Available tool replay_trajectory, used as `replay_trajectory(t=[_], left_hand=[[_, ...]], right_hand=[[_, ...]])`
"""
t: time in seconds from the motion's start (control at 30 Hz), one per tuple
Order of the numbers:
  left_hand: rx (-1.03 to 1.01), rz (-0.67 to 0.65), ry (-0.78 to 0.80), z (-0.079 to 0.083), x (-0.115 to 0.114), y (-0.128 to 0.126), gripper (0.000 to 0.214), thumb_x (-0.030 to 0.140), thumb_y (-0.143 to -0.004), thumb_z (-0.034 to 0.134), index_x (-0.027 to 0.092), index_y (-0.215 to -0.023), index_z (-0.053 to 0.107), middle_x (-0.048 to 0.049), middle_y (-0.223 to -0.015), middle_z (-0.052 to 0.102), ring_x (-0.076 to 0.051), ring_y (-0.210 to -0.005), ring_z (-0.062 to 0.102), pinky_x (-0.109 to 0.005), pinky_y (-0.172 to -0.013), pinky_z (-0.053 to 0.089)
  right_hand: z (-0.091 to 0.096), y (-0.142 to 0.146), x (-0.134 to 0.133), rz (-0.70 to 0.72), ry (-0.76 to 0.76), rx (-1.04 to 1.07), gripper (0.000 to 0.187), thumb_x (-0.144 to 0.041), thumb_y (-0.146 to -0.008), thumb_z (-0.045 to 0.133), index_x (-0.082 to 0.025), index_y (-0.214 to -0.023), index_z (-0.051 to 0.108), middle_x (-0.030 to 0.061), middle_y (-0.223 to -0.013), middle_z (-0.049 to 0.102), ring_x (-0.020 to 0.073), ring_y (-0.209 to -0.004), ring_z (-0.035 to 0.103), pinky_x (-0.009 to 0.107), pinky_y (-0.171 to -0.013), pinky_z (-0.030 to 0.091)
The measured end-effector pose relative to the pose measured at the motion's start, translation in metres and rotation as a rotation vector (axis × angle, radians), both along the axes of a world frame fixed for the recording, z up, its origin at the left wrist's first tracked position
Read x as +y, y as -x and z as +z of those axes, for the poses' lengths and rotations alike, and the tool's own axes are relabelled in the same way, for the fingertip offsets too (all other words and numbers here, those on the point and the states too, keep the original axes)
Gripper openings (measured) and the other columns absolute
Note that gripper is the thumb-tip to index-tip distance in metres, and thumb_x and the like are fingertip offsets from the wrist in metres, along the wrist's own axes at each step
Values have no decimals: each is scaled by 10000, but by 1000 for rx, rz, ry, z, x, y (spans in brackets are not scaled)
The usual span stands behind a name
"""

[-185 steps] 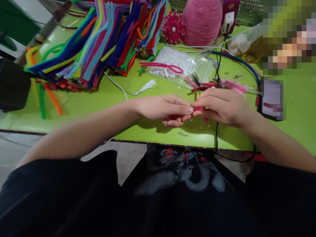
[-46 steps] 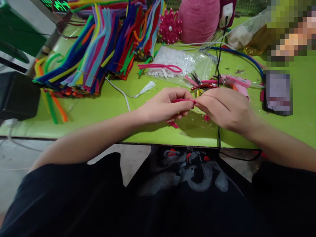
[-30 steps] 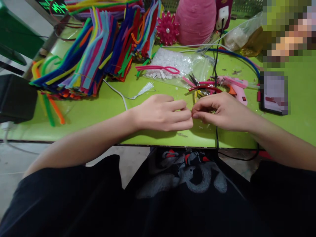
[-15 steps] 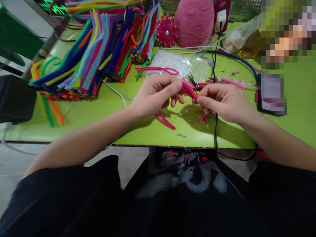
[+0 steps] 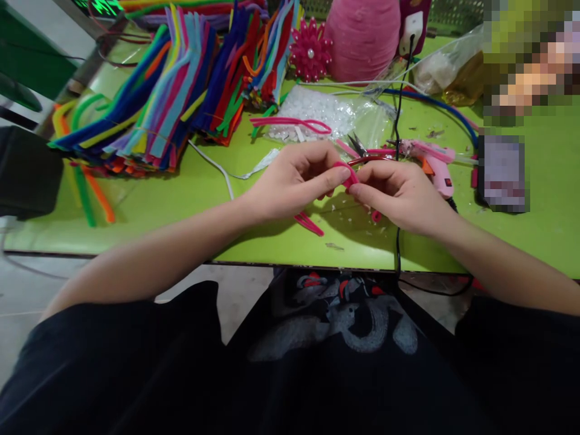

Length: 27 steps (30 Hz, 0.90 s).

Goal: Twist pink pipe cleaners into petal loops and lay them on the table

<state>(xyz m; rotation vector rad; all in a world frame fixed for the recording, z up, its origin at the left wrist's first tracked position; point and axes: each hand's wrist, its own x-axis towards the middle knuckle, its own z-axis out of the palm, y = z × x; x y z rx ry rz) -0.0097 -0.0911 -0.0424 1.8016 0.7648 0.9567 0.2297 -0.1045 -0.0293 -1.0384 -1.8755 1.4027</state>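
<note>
Both hands pinch one pink pipe cleaner piece [image 5: 348, 173] above the table, its strands partly covered by my fingers. My left hand [image 5: 306, 178] grips its left side between thumb and fingertips. From the right, my right hand [image 5: 396, 190] holds the other end, the two sets of fingertips nearly touching. Under my left hand lies a looped pink pipe cleaner [image 5: 310, 225]. Another pink loop [image 5: 292, 124] rests on a bag of clear beads [image 5: 312, 109]. Just behind the hands are scissors [image 5: 357, 146] with red handles, and a pink glue gun [image 5: 441, 172] lies beyond my right hand.
Bundles of coloured pipe cleaners [image 5: 158, 103] fill the back left of the green table [image 5: 181, 217]. A pink flower [image 5: 310, 51] leans near a large pink roll [image 5: 362, 39]. A black cable [image 5: 399, 241] crosses the table, and a phone [image 5: 502, 172] lies at right.
My hands have come closer together, and the pink piece between them now looks shorter and more bent. More of the glue gun shows beside my right hand. The view has shifted slightly.
</note>
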Motion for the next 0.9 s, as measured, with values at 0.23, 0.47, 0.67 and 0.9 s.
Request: replay_trajectory(t=[0.23, 0.47, 0.67, 0.9], left_hand=[[-7, -12, 36, 9, -6, -1, 509, 652, -1041, 816, 240, -815, 620, 15, -698, 611, -124, -622, 512, -326, -577, 384], [-97, -38, 208, 7, 0, -1, 448, 559, -1017, 860, 217, -810, 656, -3, -726, 684, -105, -596, 553, -280, -530, 373], [-143, -28, 255, 9, 4, 3, 299, 423, -901, 946, 218, -883, 729, -12, -740, 726, -110, -586, 553, -281, -509, 369], [-73, -50, 175, 11, -2, -2, 180, 272, -903, 782, 215, -807, 641, 28, -657, 568, -105, -569, 473, -279, -528, 347]], right_hand=[[6, 1, 2, 43, 66, 157, 404, -488, -981, 920, -223, -810, 668, -34, -688, 619, 109, -596, 536, 279, -562, 439], [8, -3, 0, 30, 82, 129, 358, -392, -984, 912, -226, -809, 647, -21, -699, 646, 109, -597, 569, 270, -571, 473], [6, -6, -2, 43, 40, 55, 347, -382, -1026, 865, -233, -816, 632, -13, -690, 627, 123, -590, 535, 288, -531, 388], [6, 2, -8, 49, -65, 37, 258, -284, -1031, 776, -226, -825, 631, -41, -688, 525, 105, -588, 443, 300, -524, 309]])
